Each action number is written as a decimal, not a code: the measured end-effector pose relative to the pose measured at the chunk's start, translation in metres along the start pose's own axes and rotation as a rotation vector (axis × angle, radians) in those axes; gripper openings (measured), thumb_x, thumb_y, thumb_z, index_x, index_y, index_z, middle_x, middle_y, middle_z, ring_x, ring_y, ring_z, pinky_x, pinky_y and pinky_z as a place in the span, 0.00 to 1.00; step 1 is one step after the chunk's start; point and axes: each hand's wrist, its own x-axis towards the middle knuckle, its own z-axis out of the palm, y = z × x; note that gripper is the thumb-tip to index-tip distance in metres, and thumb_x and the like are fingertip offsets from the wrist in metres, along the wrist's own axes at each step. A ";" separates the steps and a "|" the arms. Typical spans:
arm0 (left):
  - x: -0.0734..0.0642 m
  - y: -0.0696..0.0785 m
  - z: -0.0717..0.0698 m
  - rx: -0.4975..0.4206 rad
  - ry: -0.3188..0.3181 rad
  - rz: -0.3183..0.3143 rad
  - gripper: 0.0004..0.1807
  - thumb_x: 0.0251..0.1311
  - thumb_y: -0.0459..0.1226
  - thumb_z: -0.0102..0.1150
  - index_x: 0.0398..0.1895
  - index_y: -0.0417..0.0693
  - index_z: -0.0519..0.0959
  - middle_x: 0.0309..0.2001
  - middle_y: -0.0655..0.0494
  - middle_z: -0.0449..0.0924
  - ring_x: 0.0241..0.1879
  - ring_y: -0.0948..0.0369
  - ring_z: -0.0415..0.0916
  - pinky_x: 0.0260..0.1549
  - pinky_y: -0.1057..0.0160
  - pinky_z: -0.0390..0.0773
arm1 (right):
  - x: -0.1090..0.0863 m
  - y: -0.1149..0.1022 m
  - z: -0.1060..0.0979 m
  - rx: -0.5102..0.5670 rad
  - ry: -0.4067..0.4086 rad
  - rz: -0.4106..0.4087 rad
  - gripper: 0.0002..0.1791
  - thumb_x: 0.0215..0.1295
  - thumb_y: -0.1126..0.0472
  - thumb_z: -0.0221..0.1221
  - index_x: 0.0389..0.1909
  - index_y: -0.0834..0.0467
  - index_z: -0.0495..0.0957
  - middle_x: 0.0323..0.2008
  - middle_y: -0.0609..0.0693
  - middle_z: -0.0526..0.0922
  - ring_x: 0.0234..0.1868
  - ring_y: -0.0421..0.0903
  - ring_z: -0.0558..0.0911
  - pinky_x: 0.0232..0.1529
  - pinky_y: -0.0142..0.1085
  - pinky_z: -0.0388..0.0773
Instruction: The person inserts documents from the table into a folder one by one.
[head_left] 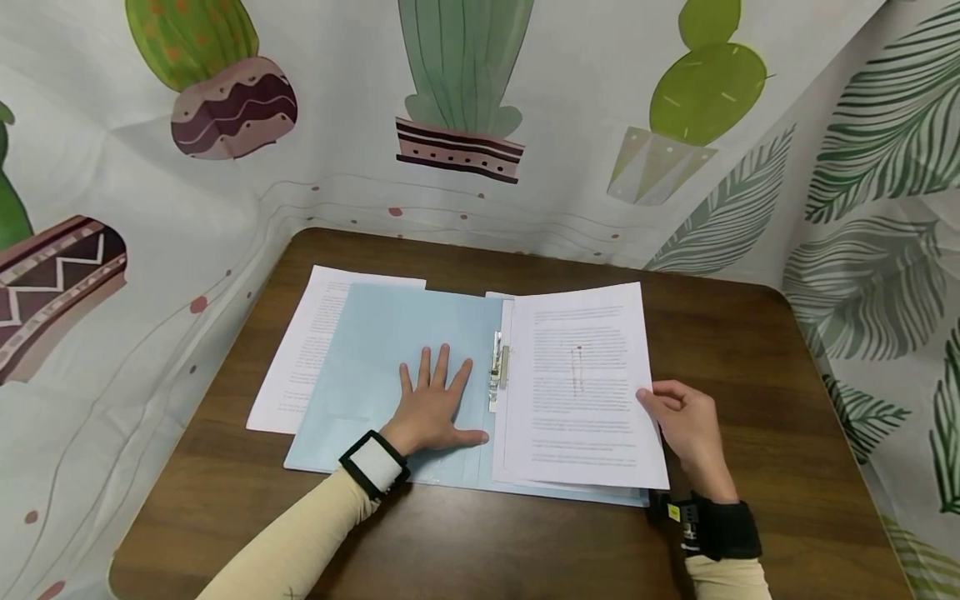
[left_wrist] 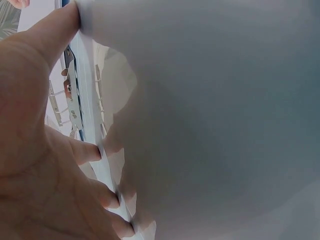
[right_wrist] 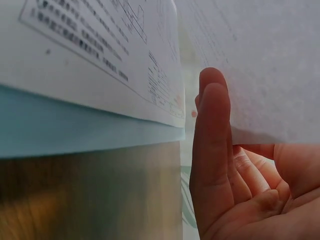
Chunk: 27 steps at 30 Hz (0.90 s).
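Note:
A light blue file folder (head_left: 375, 350) lies opened flat on the table, a metal clip (head_left: 498, 371) along its spine. My left hand (head_left: 431, 412) rests palm down with spread fingers on the folder's bare left cover. In the left wrist view its fingertips (left_wrist: 92, 152) touch the glossy cover. Printed paper (head_left: 585, 433) lies over the folder's right side. My right hand (head_left: 690, 433) pinches the right edge of the top sheet between thumb and index finger. The right wrist view shows this sheet (right_wrist: 280, 75) raised apart from the printed page (right_wrist: 100, 65) under it.
More printed sheets (head_left: 292, 367) stick out from under the folder's left side. The brown wooden table (head_left: 525, 542) has rounded corners. A cactus-patterned cloth (head_left: 337, 108) hangs behind it, and a leaf-patterned one (head_left: 870, 275) hangs at the right.

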 end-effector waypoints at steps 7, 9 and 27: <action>0.000 0.000 0.001 0.005 -0.001 -0.002 0.67 0.46 0.74 0.66 0.83 0.50 0.53 0.82 0.35 0.34 0.78 0.32 0.27 0.66 0.21 0.34 | -0.001 -0.001 0.007 -0.022 -0.008 -0.009 0.19 0.72 0.52 0.64 0.54 0.63 0.82 0.44 0.62 0.88 0.32 0.49 0.86 0.29 0.35 0.79; 0.000 0.000 0.001 0.001 0.000 -0.001 0.67 0.46 0.74 0.66 0.83 0.50 0.53 0.82 0.35 0.34 0.78 0.32 0.26 0.66 0.21 0.34 | -0.001 -0.002 0.009 -0.027 -0.007 -0.007 0.19 0.72 0.52 0.64 0.53 0.62 0.82 0.44 0.62 0.89 0.32 0.49 0.85 0.29 0.35 0.78; 0.001 -0.002 0.005 -0.010 0.012 0.006 0.67 0.46 0.74 0.67 0.83 0.49 0.53 0.82 0.35 0.33 0.78 0.32 0.26 0.66 0.21 0.34 | 0.000 0.000 0.016 -0.075 -0.035 -0.019 0.18 0.73 0.53 0.63 0.53 0.62 0.83 0.43 0.60 0.89 0.34 0.49 0.85 0.31 0.36 0.78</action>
